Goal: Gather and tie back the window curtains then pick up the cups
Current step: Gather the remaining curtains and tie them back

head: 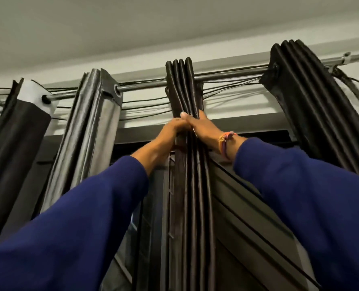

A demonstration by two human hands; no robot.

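The middle curtain bundle (187, 164), a dark glossy panel folded into tight pleats, is seen hanging from the curtain rod (226, 74) at the centre of the window, and it is clasped just below the rod from both sides. The left hand (175, 128) is wrapped round the left edge of the pleats with its fingers curled into the fabric; the right hand (203, 128) is pressed against the right edge, thumb laid over the front folds, so that the bundle is squeezed between the two. No tie-back is visible, and no cups are in view, so the gathering step is judged unfinished. The fabric looks slick, and pleats could slide out of the grip if the squeeze were eased before anything is tied. A hard downward pull could strain the rod or its bracket (345, 58) at the far right. Thin dark cords (226, 85) are strung along the rod close behind the hands, and fingers could catch in them. Further out, a gathered panel (312, 101) hangs to the right, a stiffer folded panel (94, 131) to the left, and another panel (17, 133) at the far left edge; these could be dragged along the rod and loosened.
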